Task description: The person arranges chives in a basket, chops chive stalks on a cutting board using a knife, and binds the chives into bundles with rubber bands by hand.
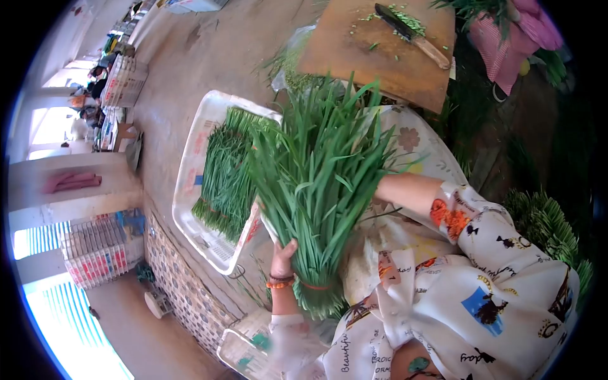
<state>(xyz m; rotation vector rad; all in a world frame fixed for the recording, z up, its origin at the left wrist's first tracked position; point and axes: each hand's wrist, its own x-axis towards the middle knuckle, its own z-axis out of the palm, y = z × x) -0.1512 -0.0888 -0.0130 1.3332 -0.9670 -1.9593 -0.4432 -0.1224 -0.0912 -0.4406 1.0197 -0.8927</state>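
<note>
Beside the grip, a white crate (183, 183) sits on the floor (171, 95); wooden board (354, 44) lies beyond. Left hand (284, 258) clamps chive bunch (320, 196) above its red band (315, 287); right hand (385, 187) mostly hidden, can't tell.

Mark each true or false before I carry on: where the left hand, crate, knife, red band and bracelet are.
1. The left hand grips the leafy bundle. True.
2. The white crate holds more greens. True.
3. The knife lies in that crate. False: the knife lies on the board.
4. The red band sits at the leaf tips. False: the red band circles the opposite end.
5. A beaded bracelet is on the left wrist. True.
</note>
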